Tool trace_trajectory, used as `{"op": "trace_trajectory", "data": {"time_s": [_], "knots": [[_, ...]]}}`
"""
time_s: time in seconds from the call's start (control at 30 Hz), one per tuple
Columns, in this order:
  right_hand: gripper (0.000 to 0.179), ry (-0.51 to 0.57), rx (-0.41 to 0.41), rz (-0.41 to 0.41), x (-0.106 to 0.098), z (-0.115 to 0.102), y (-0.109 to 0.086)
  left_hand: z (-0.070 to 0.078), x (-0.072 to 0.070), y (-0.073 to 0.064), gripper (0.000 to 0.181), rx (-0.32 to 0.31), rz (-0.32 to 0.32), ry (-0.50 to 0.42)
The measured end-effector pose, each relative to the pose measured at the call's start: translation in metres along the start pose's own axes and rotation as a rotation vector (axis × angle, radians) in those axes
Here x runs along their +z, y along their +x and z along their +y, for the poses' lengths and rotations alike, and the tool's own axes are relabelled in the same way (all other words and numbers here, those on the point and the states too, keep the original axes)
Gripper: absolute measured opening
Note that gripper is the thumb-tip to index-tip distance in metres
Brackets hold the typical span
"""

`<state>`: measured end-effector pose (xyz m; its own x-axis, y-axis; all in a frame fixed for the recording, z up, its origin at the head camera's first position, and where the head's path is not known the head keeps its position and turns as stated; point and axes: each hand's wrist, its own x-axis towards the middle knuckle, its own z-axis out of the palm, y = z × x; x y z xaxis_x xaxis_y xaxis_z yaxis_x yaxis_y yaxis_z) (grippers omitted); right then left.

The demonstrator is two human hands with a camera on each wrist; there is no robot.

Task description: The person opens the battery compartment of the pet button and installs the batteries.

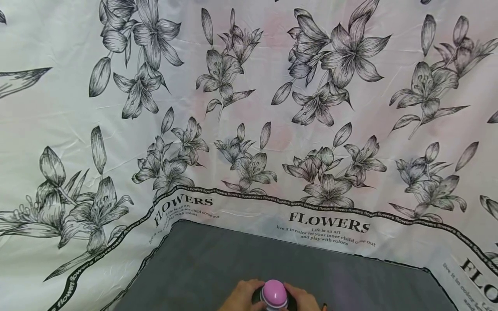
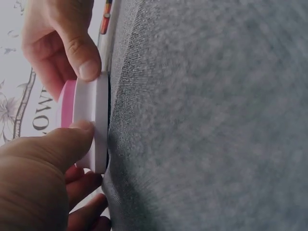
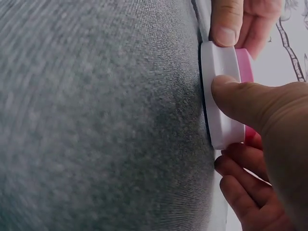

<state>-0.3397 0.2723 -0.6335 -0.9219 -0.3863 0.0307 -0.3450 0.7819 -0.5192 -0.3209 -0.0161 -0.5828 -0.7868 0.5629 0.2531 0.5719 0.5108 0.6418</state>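
Observation:
A round device with a pink dome [image 1: 274, 293] and a white ringed body [image 2: 92, 106] stands at the bottom middle of the head view. My left hand [image 1: 243, 296] holds its left side, with the thumb [image 2: 77, 142] against the white ring in the left wrist view. From the other side my right hand [image 1: 303, 299] grips it, its thumb pressing the white body [image 3: 224, 96] in the right wrist view. The device's thin dark underside lies right at the grey woven surface [image 2: 207, 115]. Both hands' other fingers curve around behind the ring.
A thin orange-and-black item [image 1: 324, 307] lies just right of the right hand. Around the grey tabletop [image 1: 218, 259] runs a white flower-printed cloth [image 1: 249, 207] with a black lettered band, rising behind it like a wall.

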Motion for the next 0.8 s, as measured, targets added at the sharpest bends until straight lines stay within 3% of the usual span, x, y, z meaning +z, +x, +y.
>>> {"op": "trace_trajectory", "data": {"time_s": [0.13, 0.2, 0.33, 0.43, 0.57, 0.8], "knots": [[0.079, -0.028, -0.002, 0.03, 0.001, -0.002, -0.002, 0.001, 0.0, -0.001, 0.039, 0.041, 0.024, -0.004], [0.078, -0.008, 0.02, 0.057, -0.003, -0.014, -0.008, 0.002, 0.0, -0.002, 0.037, 0.016, 0.018, -0.079], [0.069, 0.204, 0.059, 0.125, -0.024, -0.057, -0.027, 0.007, -0.001, -0.004, 0.038, -0.041, 0.068, -0.21], [0.057, 0.324, 0.055, 0.219, -0.04, -0.086, -0.041, 0.011, -0.003, -0.006, 0.04, -0.035, 0.143, -0.271], [0.05, 0.297, 0.047, 0.325, -0.047, -0.104, -0.048, 0.016, -0.005, -0.008, 0.036, -0.039, 0.223, -0.354], [0.046, 0.231, -0.078, 0.465, -0.047, -0.105, -0.047, 0.029, -0.005, -0.005, 0.028, -0.094, 0.402, -0.433]]}}
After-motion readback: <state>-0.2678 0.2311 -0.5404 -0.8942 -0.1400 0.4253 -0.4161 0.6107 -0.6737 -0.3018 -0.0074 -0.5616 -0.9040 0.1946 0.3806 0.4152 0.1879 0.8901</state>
